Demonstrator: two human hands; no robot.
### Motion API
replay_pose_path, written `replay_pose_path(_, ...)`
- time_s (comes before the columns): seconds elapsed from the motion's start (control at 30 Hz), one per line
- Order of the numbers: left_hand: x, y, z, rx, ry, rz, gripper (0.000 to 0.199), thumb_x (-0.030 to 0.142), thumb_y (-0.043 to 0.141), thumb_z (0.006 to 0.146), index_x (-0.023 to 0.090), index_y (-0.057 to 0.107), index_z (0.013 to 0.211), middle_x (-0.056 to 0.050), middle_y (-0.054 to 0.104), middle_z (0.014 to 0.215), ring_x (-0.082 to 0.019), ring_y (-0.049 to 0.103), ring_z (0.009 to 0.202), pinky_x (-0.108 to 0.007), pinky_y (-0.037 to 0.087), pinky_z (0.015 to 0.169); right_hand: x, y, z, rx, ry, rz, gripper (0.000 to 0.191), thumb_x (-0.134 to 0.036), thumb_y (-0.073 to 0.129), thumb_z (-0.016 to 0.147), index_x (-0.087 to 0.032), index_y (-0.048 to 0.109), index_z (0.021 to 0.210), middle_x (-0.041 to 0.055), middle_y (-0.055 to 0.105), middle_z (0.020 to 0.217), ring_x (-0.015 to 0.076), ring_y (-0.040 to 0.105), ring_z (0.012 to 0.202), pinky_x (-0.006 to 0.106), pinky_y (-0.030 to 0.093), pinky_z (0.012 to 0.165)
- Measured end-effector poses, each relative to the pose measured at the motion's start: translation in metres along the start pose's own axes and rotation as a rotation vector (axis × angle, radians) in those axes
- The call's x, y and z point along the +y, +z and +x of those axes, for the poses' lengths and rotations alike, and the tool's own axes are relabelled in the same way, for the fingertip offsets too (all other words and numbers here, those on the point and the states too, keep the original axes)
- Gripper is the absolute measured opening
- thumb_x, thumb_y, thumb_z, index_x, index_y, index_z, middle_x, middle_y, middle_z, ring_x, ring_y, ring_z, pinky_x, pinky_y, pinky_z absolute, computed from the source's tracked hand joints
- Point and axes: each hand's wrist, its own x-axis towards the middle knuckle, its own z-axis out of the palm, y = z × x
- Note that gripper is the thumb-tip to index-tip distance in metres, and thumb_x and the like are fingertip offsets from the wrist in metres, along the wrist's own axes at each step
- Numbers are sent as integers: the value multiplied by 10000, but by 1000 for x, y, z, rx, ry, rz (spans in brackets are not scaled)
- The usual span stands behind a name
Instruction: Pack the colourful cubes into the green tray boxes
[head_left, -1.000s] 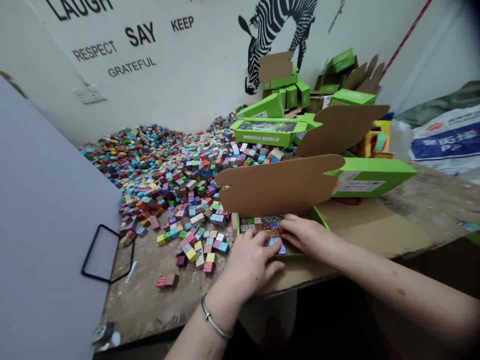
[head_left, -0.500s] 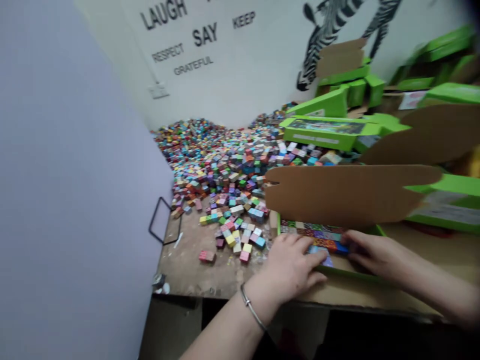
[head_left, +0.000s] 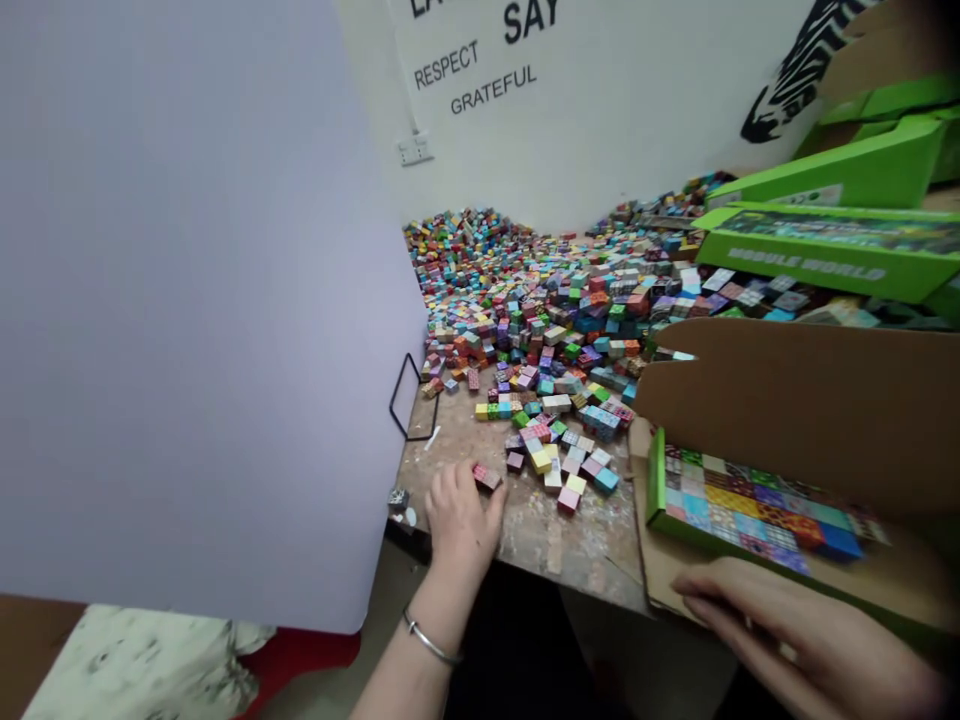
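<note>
My left hand (head_left: 465,510) is at the front of the worktable, its fingers and thumb closed around a small pink-and-brown block (head_left: 487,477) that rests on the surface. To the right lies a shallow green box (head_left: 656,480) with a raised cardboard flap, partly filled with rows of colourful patterned blocks (head_left: 750,505). A blue block (head_left: 840,543) sits at the end of one row. In front of this box hovers my right hand (head_left: 780,610), slightly blurred, with fingertips and thumb drawn together and nothing visible between them.
A large heap of mixed blocks (head_left: 540,300) spreads back to the wall. Green boxes (head_left: 825,255) are stacked at the right rear. A pale panel (head_left: 195,300) stands on the left, with a black wire frame (head_left: 405,395) beside it. Loose blocks (head_left: 571,493) lie near the front.
My left hand has left the box and moved left to the pink-and-brown block. My right hand has drawn back from the rows towards me. The view has swung left.
</note>
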Motion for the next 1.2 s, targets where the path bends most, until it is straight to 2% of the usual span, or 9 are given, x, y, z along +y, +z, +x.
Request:
replay_pose_path(0.1, 6, -7, -1, 7, 94, -102, 344, 266, 644, 795, 143, 517, 1090, -96, 596, 957, -259, 574, 929, -433, 492, 823, -19, 5, 12, -79, -29, 79, 180, -311, 477, 899, -322, 620, 1008, 24, 683, 907, 187, 655, 802, 278, 561, 687)
replay_pose_path(0.23, 48, -19, -15, 117, 335, -367, 460, 272, 612, 817, 158, 431, 1224, -105, 591, 1028, -245, 569, 955, -417, 482, 854, -44, 5, 31, 53, 62, 124, 285, -335, 483, 884, -242, 528, 1150, 78, 635, 924, 193, 621, 759, 320, 549, 671)
replay_pose_path(0.37, 90, -20, -33, 174, 499, -517, 402, 169, 510, 840, 173, 417, 1231, -95, 594, 996, -223, 571, 898, -390, 496, 810, -51, 4, 40, 129, 80, 100, 214, -260, 510, 844, -196, 527, 1048, 72, 597, 904, 174, 571, 751, 307, 504, 667)
replay_pose_path(0.47, 111, -15, -37, 153, 566, -565, 397, 163, 475, 879, 175, 396, 1268, -92, 601, 981, -213, 574, 880, -383, 503, 804, -42, -8, 31, 96, 132, 101, 124, -208, 472, 841, -200, 554, 933, 33, 598, 796, 148, 553, 681, 271, 468, 621)
replay_pose_path(0.53, 122, -12, -33, 96, 639, -586, 439, 273, 487, 913, 159, 358, 1317, -117, 603, 1043, -228, 576, 956, -393, 501, 843, -30, -26, 19, 101, 177, 114, 132, -232, 468, 838, -204, 575, 910, 22, 612, 753, 143, 560, 647, 255, 461, 586)
replay_pose_path(0.67, 145, -4, -19, -75, 835, -553, 537, 425, 498, 906, 121, 367, 1330, -156, 583, 1177, -253, 527, 1133, -420, 477, 940, 12, -72, -6, 191, 300, 1, 243, -338, 471, 853, -218, 621, 1001, 56, 676, 860, 172, 614, 703, 271, 492, 594)
replay_pose_path(0.77, 161, 7, -10, -206, 920, -472, 548, 481, 512, 885, 122, 442, 1293, -150, 561, 1264, -288, 450, 1243, -482, 408, 1023, 44, -95, -16, 131, 309, -186, 255, -325, 501, 844, -208, 665, 1000, 71, 667, 848, 181, 619, 701, 283, 498, 609)
replay_pose_path(0.97, 176, 21, -7, -347, 937, -393, 588, 573, 516, 848, 118, 529, 1222, -121, 598, 1246, -285, 527, 1161, -471, 407, 1005, 64, -91, -4, -88, 224, -469, 163, -187, 539, 824, -204, 699, 851, 73, 635, 794, 197, 611, 715, 293, 477, 636)
replay_pose_path(1.2, 176, 16, -6, -402, 925, -412, 550, 569, 589, 805, 156, 562, 1168, -96, 626, 1205, -268, 549, 1120, -450, 419, 961, 62, -78, 3, -3, 220, -454, 51, -157, 564, 777, -198, 594, 785, 67, 607, 806, 198, 572, 747, 297, 456, 666)
